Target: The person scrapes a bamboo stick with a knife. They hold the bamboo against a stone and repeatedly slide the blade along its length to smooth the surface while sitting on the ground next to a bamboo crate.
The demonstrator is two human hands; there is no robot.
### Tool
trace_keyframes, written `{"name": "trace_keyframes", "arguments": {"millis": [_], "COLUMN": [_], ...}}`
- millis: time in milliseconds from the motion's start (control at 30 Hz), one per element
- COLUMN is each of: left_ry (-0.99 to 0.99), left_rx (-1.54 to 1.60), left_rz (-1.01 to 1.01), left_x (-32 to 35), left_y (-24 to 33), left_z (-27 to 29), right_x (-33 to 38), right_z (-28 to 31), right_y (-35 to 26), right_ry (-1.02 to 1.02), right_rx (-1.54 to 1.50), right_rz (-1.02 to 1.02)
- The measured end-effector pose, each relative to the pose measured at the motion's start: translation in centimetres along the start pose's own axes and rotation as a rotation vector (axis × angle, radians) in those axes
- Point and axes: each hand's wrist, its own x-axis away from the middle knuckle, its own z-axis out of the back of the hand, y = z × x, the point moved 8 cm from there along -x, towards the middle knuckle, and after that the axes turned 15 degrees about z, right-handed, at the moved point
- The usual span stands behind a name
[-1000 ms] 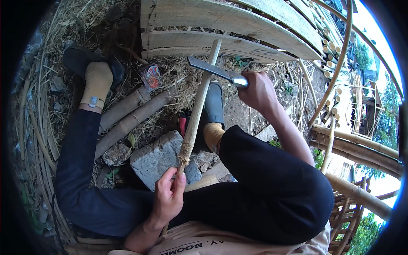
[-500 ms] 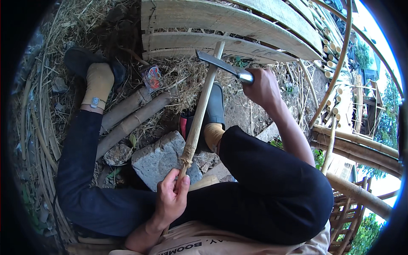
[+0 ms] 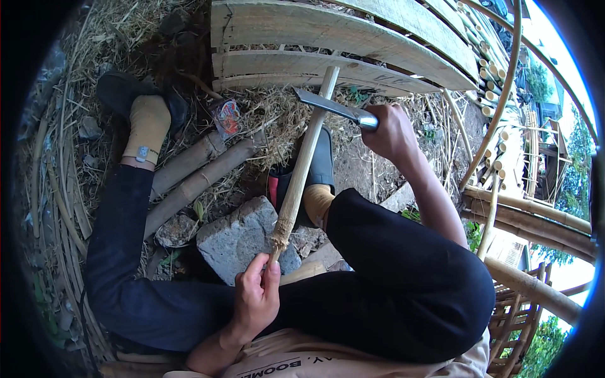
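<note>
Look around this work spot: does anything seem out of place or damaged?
Yes: a red printed wrapper lies in the straw beside the bamboo poles, looking like stray litter. The bamboo stick also looks frayed at its knot, just beyond the left hand, though that may be natural.

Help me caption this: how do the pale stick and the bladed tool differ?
The pale stick is tan and knotted; the bladed tool shows shiny grey metal. The pale stick looks longer than the bladed tool's visible part. The pale stick points away from the body; the bladed tool crosses it near the far end. Both are held, by left hand and right hand respectively.
</note>
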Motion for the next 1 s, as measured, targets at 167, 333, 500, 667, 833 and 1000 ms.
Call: {"name": "trace_keyframes", "arguments": {"millis": [167, 333, 500, 667, 833, 1000], "left_ry": [-0.069, -0.19, -0.136, -0.051, -0.024, -0.107], "left_rx": [0.238, 0.258, 0.267, 0.042, -0.081, 0.104], "left_rz": [0.105, 0.102, 0.129, 0.053, -0.042, 0.066], "left_x": [-0.5, -1.2, -0.8, -0.1, 0.5, 0.3], "left_y": [-0.9, -2.5, -2.0, -0.7, 0.8, -1.7], "left_z": [0.2, -0.4, -0.1, -0.2, -0.6, -1.1], "right_x": [0.4, 0.9, 1.1, 0.2, 0.1, 1.3], "right_z": [0.7, 0.8, 0.0, 0.3, 0.8, 1.6], "right_y": [-4.2, -6.8, -5.9, -1.8, 1.1, -0.5], "right_ry": [-0.041, -0.047, -0.053, 0.07, 0.048, 0.081], "right_rx": [-0.128, -0.124, -0.044, 0.033, 0.044, -0.068], "right_rz": [0.047, 0.209, 0.192, 0.091, 0.028, 0.004]}}
